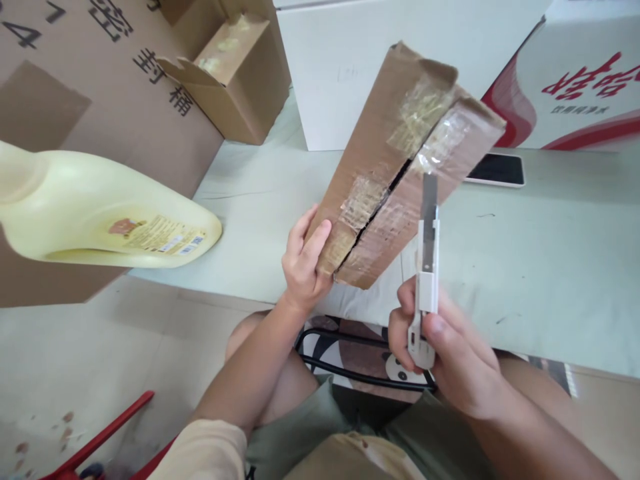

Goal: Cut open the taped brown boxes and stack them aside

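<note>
A brown cardboard box (pixel 373 147) is tilted up over the table, its long seam partly split and patched with clear tape (pixel 423 110). My left hand (pixel 306 263) grips its lower left end, thumb on the top face. In my right hand (pixel 450 347) is a white utility knife (pixel 426 287) with the blade (pixel 429 193) extended upward. The blade's tip is at the taped right side of the box; whether it touches the cardboard I cannot tell.
A pale yellow bottle (pixel 105 207) leans in from the left. Behind stand a large printed carton (pixel 105 73), a smaller open box (pixel 250 87), a white box (pixel 325 73) and a red-and-white carton (pixel 575 100). A phone (pixel 500 169) lies on the pale green tablecloth (pixel 560 267).
</note>
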Demonstrator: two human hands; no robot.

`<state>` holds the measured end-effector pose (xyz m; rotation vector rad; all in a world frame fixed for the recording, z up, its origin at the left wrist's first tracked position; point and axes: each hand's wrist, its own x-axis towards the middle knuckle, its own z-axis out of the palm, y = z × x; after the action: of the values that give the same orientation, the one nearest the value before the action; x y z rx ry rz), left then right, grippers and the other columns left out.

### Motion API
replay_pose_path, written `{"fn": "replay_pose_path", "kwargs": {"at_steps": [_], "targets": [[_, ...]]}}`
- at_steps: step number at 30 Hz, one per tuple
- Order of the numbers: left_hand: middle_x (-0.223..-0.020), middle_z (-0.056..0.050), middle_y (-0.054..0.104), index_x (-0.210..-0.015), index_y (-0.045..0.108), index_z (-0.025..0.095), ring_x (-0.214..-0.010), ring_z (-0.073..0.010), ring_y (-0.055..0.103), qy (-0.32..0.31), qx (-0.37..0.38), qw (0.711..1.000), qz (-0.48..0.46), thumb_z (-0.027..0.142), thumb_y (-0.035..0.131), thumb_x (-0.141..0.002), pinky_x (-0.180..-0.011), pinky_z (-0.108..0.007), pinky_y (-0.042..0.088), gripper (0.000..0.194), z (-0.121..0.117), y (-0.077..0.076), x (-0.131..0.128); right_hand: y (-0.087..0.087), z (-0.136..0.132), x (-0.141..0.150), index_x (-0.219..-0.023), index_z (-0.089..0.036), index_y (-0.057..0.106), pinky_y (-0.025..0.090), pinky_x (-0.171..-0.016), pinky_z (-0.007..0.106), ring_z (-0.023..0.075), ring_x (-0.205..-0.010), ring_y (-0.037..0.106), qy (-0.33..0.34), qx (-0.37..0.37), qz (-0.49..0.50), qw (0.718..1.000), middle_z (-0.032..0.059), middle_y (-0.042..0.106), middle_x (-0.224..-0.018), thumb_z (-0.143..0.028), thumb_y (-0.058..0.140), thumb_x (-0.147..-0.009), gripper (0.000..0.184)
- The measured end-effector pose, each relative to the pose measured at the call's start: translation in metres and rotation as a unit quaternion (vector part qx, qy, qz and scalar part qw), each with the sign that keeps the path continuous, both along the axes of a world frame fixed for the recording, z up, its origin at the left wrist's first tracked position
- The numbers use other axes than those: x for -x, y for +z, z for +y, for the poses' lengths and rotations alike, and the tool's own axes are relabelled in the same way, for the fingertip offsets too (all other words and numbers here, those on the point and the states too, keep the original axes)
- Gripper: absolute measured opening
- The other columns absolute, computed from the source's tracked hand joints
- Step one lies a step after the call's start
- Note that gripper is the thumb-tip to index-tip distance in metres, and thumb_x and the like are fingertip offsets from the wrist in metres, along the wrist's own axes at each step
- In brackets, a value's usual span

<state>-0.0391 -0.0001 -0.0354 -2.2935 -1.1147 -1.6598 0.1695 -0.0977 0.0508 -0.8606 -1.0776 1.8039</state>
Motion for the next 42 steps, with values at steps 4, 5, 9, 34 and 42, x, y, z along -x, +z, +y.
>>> {"fn": "replay_pose_path", "kwargs": {"at_steps": [4,5,9,34,42], "targets": [[-0.152,-0.016,0.061,-0.159,0.045,0.027,-0.137,-0.0263,0.064,-0.005,0.002,1.000,-0.005,0.040,0.045,-0.109,-0.113,-0.040,0.053,0.052,0.000,0.001,-0.001,-0.002,0.000,0.001,-0.100,-0.026,0.041,0.030,-0.044,0.022,0.0101,-0.047,0.037,0.020,-0.002,-0.030,0.999,-0.0057,0.054,-0.061,-0.058,0.041,-0.108,0.033],[-0.152,-0.016,0.061,-0.159,0.045,0.027,-0.138,-0.0263,0.063,-0.008,0.005,1.000,-0.007,0.039,0.046,-0.109,-0.114,-0.040,0.052,0.052,0.000,0.001,-0.001,-0.003,0.000,0.001,-0.100,-0.026,0.041,0.030,-0.042,0.022,0.0100,-0.046,0.037,0.024,0.002,-0.030,0.999,-0.0056,0.054,-0.061,-0.058,0.041,-0.108,0.034],[-0.154,-0.015,0.060,-0.160,0.045,0.028,-0.138,-0.0266,0.064,-0.021,0.012,1.000,-0.018,0.041,0.046,-0.109,-0.115,-0.039,0.051,0.053,-0.001,0.000,-0.003,-0.003,-0.001,0.001,-0.099,-0.025,0.043,0.028,-0.040,0.020,0.0083,-0.044,0.035,0.024,-0.004,-0.020,1.000,-0.0064,0.051,-0.060,-0.058,0.044,-0.108,0.034],[-0.149,-0.018,0.064,-0.160,0.045,0.021,-0.134,-0.0255,0.067,-0.001,-0.016,1.000,0.014,0.040,0.043,-0.109,-0.110,-0.038,0.057,0.054,-0.001,0.003,-0.002,0.015,0.000,0.010,-0.095,-0.024,0.044,0.020,-0.037,0.021,0.0076,-0.037,0.029,0.017,0.065,-0.032,0.997,-0.0086,0.046,-0.047,-0.065,0.043,-0.105,0.043],[-0.144,-0.018,0.067,-0.157,0.049,0.022,-0.132,-0.0260,0.068,0.029,-0.005,0.999,0.016,0.043,0.044,-0.109,-0.109,-0.039,0.058,0.053,-0.002,0.000,-0.002,0.016,-0.003,0.015,-0.093,-0.024,0.042,0.021,-0.040,0.022,0.0079,-0.038,0.027,0.031,0.070,-0.036,0.996,-0.0088,0.044,-0.046,-0.068,0.042,-0.105,0.046]]}}
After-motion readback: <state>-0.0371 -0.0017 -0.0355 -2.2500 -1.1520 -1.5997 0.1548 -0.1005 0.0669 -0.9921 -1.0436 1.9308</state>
